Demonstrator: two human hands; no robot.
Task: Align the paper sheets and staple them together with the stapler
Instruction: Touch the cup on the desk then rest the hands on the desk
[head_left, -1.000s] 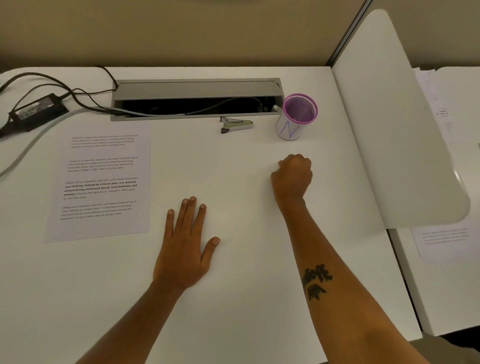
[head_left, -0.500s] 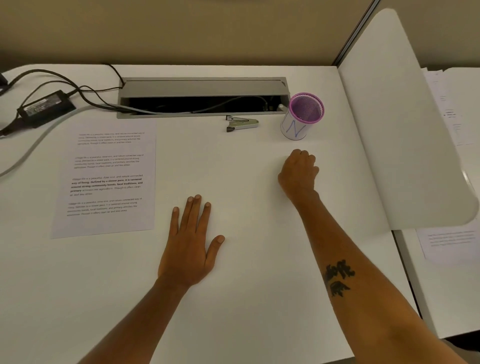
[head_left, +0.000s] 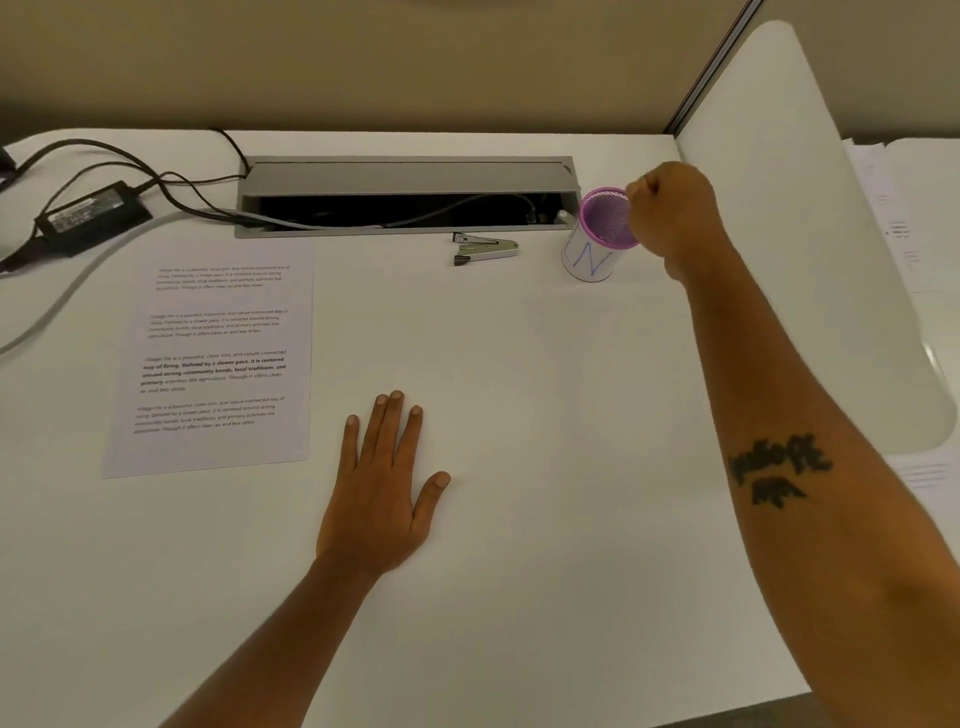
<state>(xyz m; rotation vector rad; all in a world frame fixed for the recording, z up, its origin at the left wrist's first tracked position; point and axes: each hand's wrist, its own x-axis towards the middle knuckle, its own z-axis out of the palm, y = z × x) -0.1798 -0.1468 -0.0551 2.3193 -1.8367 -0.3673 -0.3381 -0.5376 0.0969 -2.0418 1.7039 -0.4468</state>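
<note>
White counter (head_left: 519, 389) under a tan wall, seen from above. Right hand (head_left: 670, 213): fingers curled into a closed fist, raised beside the rim of the pen cup (head_left: 597, 236); whether anything sits inside the fist cannot be told. Left hand (head_left: 382, 483): fingers straight and slightly spread, palm flat on the bare counter, holding nothing. Stapler (head_left: 483, 248): small, bright metal with dark ends, lying on its side just in front of the cable tray (head_left: 405, 197), left of the cup and untouched. Paper (head_left: 218, 358): thin white printed sheets, flat and matte, at the left, well apart from both hands; they appear as one neat stack, though the number of sheets cannot be told. Cup: cylindrical purple mesh with a white wrapper marked with a blue letter. Power adapter (head_left: 91, 213): black block with looping cables, far left. Progress, by judgement: nothing begun; picking up, squaring and stapling all remain.
</note>
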